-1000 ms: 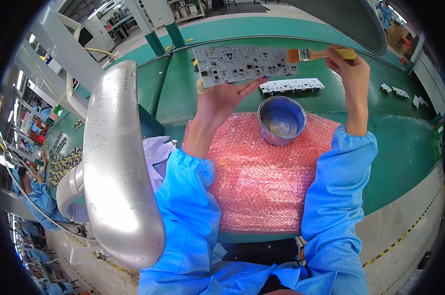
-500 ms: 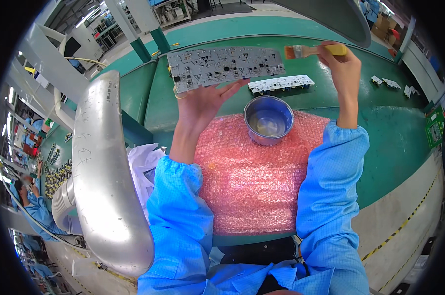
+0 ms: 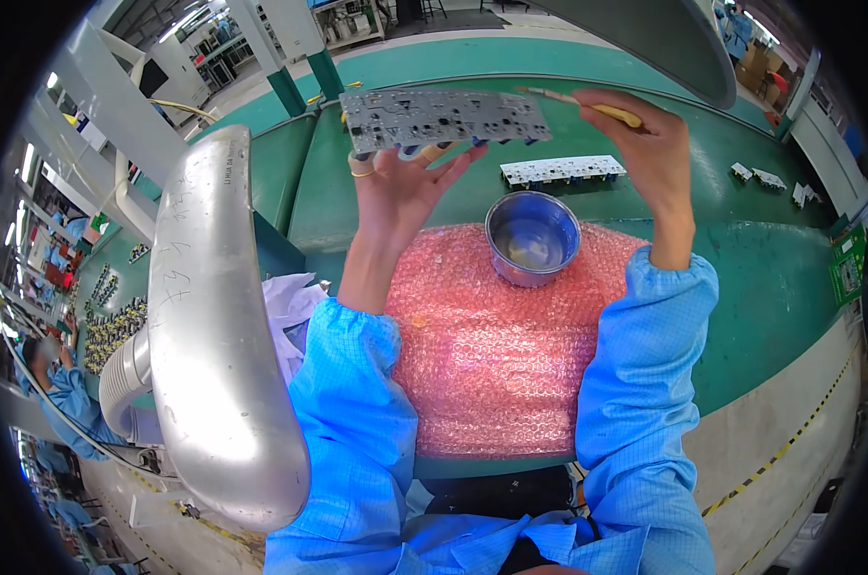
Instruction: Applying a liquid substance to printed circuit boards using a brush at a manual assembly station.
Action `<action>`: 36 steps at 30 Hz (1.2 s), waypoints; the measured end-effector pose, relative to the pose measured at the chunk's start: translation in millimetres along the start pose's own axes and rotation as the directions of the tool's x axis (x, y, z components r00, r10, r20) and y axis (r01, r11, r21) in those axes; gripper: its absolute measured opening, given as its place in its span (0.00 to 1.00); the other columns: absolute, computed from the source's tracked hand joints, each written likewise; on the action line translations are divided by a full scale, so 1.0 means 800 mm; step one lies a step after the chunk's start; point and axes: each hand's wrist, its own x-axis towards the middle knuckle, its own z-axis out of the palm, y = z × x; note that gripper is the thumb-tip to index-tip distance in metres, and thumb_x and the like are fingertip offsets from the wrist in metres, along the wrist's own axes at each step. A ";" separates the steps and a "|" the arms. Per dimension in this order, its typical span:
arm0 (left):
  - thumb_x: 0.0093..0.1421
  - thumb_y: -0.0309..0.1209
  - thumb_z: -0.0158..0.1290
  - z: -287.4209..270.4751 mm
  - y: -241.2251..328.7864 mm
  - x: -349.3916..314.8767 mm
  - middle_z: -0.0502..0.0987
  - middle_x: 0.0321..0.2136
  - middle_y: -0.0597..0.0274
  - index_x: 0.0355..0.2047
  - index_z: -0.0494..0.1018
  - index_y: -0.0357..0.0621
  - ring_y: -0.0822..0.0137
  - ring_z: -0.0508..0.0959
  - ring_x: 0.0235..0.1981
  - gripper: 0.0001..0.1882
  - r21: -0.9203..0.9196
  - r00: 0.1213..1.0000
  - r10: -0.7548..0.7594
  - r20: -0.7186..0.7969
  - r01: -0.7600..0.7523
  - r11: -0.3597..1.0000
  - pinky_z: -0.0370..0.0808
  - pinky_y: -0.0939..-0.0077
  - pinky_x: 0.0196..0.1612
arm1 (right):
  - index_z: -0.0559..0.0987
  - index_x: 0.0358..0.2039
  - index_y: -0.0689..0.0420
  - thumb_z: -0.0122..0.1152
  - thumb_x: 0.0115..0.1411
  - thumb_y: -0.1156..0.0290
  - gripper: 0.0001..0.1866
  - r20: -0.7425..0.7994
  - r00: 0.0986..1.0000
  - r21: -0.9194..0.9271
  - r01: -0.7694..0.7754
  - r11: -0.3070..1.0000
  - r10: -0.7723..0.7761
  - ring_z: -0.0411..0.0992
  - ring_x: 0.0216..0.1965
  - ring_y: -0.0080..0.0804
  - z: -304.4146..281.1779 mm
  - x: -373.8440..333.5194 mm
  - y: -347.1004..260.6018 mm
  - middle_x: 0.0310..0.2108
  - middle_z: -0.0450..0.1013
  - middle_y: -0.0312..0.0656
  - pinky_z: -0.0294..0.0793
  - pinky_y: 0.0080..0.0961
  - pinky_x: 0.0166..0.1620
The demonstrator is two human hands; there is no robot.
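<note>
My left hand (image 3: 400,192) holds up a long grey circuit board (image 3: 443,117) from below, its fingers partly hidden behind it. Small dark components dot the board's upper face, and blue parts poke out under its lower edge. A brush (image 3: 611,113) with a yellow handle is pinched in my right hand (image 3: 649,144). Its bristle end, seen edge-on, is at the board's far right corner; whether it touches cannot be made out. Below the board stands a round metal bowl (image 3: 573,251) with some clear liquid in it. It rests on pink bubble wrap (image 3: 491,355).
Another white circuit board (image 3: 563,171) lies behind the bowl. Small board pieces (image 3: 767,179) are at the far right. A large metal fume hood (image 3: 213,383) borders my left arm, beside a white plastic bag (image 3: 288,307). A grey panel (image 3: 654,43) overhangs the bench's far side.
The brush has turned edge-on and its bristles have come left to the board's right end. The circuit board has tilted flatter in my left hand.
</note>
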 end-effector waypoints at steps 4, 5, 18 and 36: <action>0.58 0.59 0.51 -0.002 0.000 0.002 0.58 0.60 0.34 0.62 0.58 0.46 0.26 0.62 0.58 0.40 -0.019 0.996 -0.003 0.087 0.005 1.000 0.72 0.53 0.59 | 0.84 0.38 0.59 0.67 0.55 0.76 0.09 0.084 0.996 -0.079 0.001 0.997 0.006 0.75 0.36 0.18 0.013 0.000 0.001 0.35 0.81 0.35 0.73 0.15 0.41; 0.60 0.57 0.49 -0.002 0.002 0.001 0.58 0.60 0.34 0.62 0.58 0.46 0.27 0.63 0.58 0.38 0.033 1.000 0.013 0.026 -0.014 0.999 0.72 0.54 0.60 | 0.84 0.38 0.59 0.67 0.55 0.76 0.09 0.085 0.996 -0.079 0.003 0.997 0.003 0.75 0.36 0.18 0.008 0.000 -0.003 0.35 0.81 0.35 0.73 0.15 0.41; 0.67 0.49 0.39 -0.010 0.007 -0.003 0.61 0.59 0.34 0.62 0.55 0.45 0.30 0.66 0.57 0.29 0.037 0.998 0.028 -0.055 -0.026 0.999 0.73 0.58 0.58 | 0.85 0.39 0.56 0.67 0.55 0.75 0.10 0.120 0.993 0.002 -0.012 1.000 0.011 0.74 0.34 0.16 0.024 -0.004 -0.026 0.34 0.81 0.35 0.73 0.15 0.37; 0.65 0.52 0.43 -0.002 -0.006 -0.001 0.64 0.58 0.41 0.62 0.57 0.44 0.35 0.68 0.57 0.32 0.108 1.000 -0.008 -0.017 0.010 0.994 0.72 0.60 0.58 | 0.84 0.39 0.59 0.67 0.54 0.77 0.11 0.098 0.991 0.055 0.091 0.994 -0.096 0.75 0.35 0.17 0.040 -0.009 -0.050 0.35 0.81 0.36 0.73 0.14 0.38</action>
